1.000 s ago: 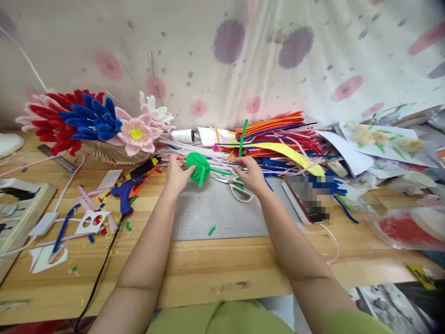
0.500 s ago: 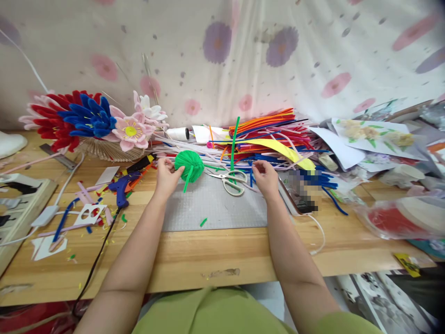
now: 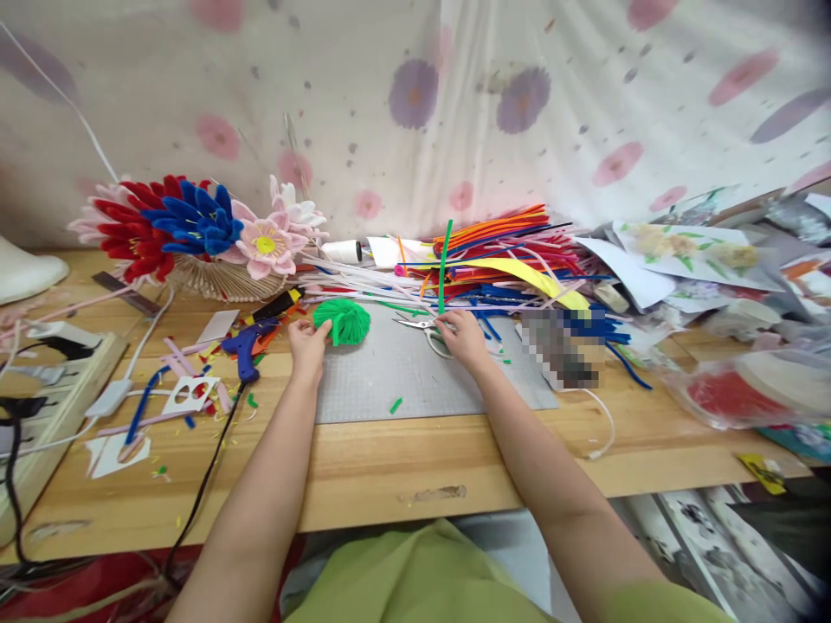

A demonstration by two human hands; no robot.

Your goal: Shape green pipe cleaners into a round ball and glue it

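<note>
My left hand (image 3: pixel 306 348) pinches the left edge of a round green ball of fuzzy chenille stems (image 3: pixel 347 323) over the grey cutting mat (image 3: pixel 370 394). A short green end sticks down at its side. My right hand (image 3: pixel 462 339) is closed at the handles of the scissors (image 3: pixel 419 325). Their blades point left and lie slightly apart, and part of the handles is hidden by the fingers. A long green chenille stem (image 3: pixel 445 264) reaches back from just behind these fingers. A small green offcut (image 3: pixel 396 405) rests on the mat.
Behind the mat lies a heap of coloured chenille stems (image 3: pixel 499 234). Chenille flowers (image 3: pixel 195 221) and a blue glue gun (image 3: pixel 250 346) with a black cord are at left, among scraps. A phone (image 3: pixel 551 350), partly blurred out, and plastic-wrapped things (image 3: pixel 746 402) are at right.
My right hand has moved left from beside the scissors onto their handles. The green ball has turned and sits slightly lower in my left hand. The view has shifted a little.
</note>
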